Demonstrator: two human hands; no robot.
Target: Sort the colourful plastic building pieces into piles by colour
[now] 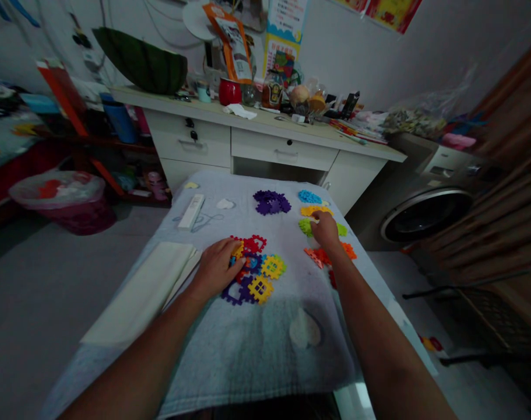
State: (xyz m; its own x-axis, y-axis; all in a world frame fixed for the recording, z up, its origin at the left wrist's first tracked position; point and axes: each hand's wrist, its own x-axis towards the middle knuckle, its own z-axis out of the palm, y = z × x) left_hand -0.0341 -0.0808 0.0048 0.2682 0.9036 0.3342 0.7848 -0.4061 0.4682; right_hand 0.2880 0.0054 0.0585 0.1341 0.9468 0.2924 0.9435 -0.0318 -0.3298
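The near part of the table is being covered by a pale blue towel (248,350), and a white heart-shaped patch (305,329) is being shown on it near the front edge. A folded cream sheet (147,291) is being carried on the towel's left side.

Just beyond, the left hand (215,268) is being laid palm down on the left edge of a cluster of joined plastic tiles (259,274) in red, blue, yellow and purple. This cluster is being kept at the middle of the towel. The fingers are being curled over the tiles; whether a tile is being gripped cannot be told.

Farther and to the right, the right hand (325,230) is being lowered with bent fingers onto a green pile (306,226), with an orange pile (349,251) just beside the wrist. Whether a tile is being pinched cannot be told. The two hands are being held well apart.

Beyond the green pile, a yellow pile (311,210), a blue pile (309,196) and a purple pile (271,202) are being kept separate. At the far side, a cluttered white desk (282,149) is being seen.
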